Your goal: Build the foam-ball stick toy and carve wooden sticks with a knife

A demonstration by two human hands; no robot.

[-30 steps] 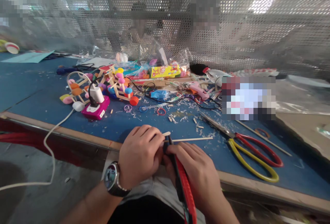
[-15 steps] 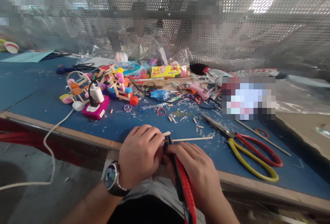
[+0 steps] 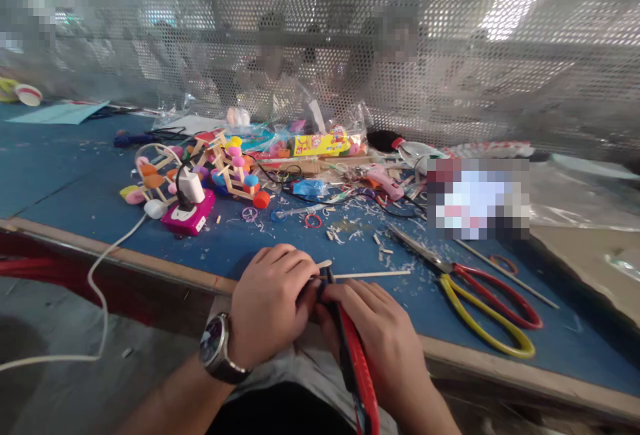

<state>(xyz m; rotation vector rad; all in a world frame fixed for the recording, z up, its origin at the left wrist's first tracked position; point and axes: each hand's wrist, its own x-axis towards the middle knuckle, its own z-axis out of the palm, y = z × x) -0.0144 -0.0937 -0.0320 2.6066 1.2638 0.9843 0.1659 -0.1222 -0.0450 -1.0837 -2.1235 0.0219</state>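
The right hand (image 3: 377, 318) is wrapped round a red tool (image 3: 359, 361), whose dark tip crosses a thin stick (image 3: 373, 275); the left hand (image 3: 275, 295), just beside it, has its fingers curled over the stick's left end, the grip itself hidden; the stick's bare length points right above the desk (image 3: 225, 251); scissors (image 3: 442, 264) lie right of it; beyond are shavings (image 3: 345, 227), a red ring (image 3: 313, 227) and a glue gun (image 3: 386, 183); a pink socket (image 3: 185, 221) sits to the left; a yellow packet (image 3: 321, 144) lies farther back.

Red and black tool (image 3: 356, 355); stick (image 3: 375, 275) apparently cream; red-and-yellow scissors (image 3: 447, 266); blue table (image 3: 75, 178).
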